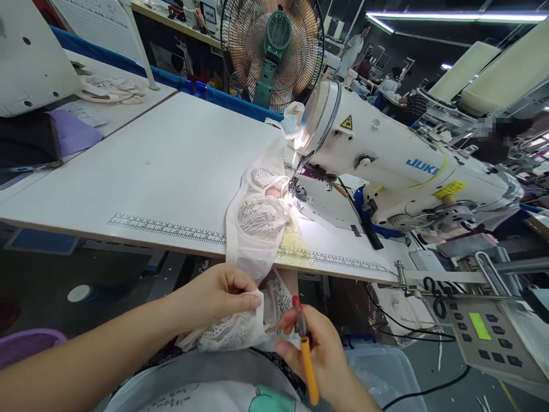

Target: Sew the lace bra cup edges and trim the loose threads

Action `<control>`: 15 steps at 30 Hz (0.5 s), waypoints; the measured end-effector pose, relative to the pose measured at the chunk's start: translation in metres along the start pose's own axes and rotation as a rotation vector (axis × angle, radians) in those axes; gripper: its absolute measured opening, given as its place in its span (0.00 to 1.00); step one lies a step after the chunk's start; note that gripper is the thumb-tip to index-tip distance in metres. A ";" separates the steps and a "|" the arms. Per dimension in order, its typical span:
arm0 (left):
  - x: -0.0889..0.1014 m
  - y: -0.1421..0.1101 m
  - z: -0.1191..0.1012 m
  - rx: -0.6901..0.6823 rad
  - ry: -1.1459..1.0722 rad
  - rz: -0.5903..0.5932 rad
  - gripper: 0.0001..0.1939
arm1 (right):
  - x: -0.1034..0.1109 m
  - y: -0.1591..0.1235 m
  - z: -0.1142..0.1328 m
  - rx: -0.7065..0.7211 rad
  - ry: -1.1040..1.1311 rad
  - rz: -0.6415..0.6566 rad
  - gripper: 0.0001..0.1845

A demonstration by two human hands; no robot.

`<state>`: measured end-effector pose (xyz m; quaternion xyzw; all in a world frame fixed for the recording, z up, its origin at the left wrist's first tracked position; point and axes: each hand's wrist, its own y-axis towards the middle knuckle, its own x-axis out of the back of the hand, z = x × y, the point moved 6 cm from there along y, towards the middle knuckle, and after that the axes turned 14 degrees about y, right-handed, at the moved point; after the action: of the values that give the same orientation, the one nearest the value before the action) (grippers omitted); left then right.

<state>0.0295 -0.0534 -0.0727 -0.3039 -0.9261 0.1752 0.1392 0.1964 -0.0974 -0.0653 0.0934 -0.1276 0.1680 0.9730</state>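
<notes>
My left hand is closed, pinching the edge of a white lace bra above my lap. My right hand is just to the right of it, closed around orange-handled thread snips with a metal middle and a red part at the upper end. Its thumb and fingertips are close to the lace; whether they also pinch a thread is too blurred to tell. Another white lace bra piece lies over the table edge, its right side under the lit needle area of the sewing machine.
The white table has a printed ruler along its front edge. Behind it stands a large fan. A control panel is at the right, above a clear plastic bin. Purple and black fabric lies at the left. Several people are farther back.
</notes>
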 end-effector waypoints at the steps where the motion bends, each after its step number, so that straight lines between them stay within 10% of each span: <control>1: 0.002 -0.002 0.000 -0.004 0.001 -0.014 0.16 | -0.004 0.000 0.004 0.056 -0.009 0.014 0.11; 7: 0.007 -0.010 0.005 -0.017 -0.068 -0.094 0.17 | -0.029 -0.002 0.009 0.308 -0.150 0.066 0.10; 15: 0.028 -0.047 0.025 0.077 -0.326 -0.335 0.22 | -0.075 0.008 -0.040 0.095 -0.450 0.342 0.10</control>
<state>-0.0253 -0.0777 -0.0714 -0.1083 -0.9664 0.2318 0.0262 0.1342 -0.1041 -0.1230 0.1507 -0.3463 0.3107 0.8722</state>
